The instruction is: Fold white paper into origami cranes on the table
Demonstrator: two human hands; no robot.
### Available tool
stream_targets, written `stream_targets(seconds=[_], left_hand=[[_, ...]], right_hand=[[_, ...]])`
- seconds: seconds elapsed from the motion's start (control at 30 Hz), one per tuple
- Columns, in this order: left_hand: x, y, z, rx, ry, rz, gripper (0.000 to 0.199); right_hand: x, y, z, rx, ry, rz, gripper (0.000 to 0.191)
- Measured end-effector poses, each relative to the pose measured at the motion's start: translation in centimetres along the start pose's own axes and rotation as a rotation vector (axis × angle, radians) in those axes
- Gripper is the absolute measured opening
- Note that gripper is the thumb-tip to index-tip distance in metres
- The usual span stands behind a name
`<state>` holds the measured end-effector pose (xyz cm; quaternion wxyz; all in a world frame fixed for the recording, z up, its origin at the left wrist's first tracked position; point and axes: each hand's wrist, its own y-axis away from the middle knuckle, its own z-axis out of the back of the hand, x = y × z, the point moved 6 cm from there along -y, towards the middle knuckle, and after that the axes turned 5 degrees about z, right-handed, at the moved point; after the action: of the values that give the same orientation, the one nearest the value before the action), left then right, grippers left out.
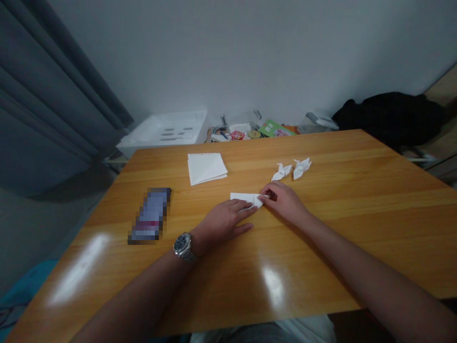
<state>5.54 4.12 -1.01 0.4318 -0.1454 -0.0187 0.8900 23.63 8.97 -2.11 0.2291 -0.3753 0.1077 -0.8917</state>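
A small folded sheet of white paper (246, 196) lies flat on the wooden table, with a crease line near its right end. My left hand (228, 221) rests on it with fingers stretched out, the fingertips pressing its front part. At the paper's right end, my right hand (282, 197) pinches the edge between thumb and fingers. Part of the paper is hidden under both hands. Just beyond my right hand stand two folded paper cranes, one on the left (281, 172) and one on the right (302, 168).
A stack of lined paper (206, 168) lies at the back of the wooden table (228, 286). On the left is a blurred-out phone (150, 215). Behind the table are a white plastic tray (178, 126), a green booklet (274, 128) and a black cloth-like heap (389, 116).
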Motion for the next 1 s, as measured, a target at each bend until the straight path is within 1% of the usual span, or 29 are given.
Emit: stream_targets(seconds=[0.37,0.6,1.0], left_hand=[[0.05,0.17,0.1,0.048,-0.038,0.047,0.051],[-0.05,0.06,0.02,0.061,-0.048,0.028,0.052],[-0.19,-0.02,0.12,0.072,-0.053,0.038,0.05]], right_hand=[[0.08,-0.35,-0.4,-0.03,0.089,-0.019,0.01],[0.01,-0.39,-0.57,-0.029,0.124,-0.013,0.01],[-0.11,-0.5,-0.79,-0.027,0.145,0.014,0.013]])
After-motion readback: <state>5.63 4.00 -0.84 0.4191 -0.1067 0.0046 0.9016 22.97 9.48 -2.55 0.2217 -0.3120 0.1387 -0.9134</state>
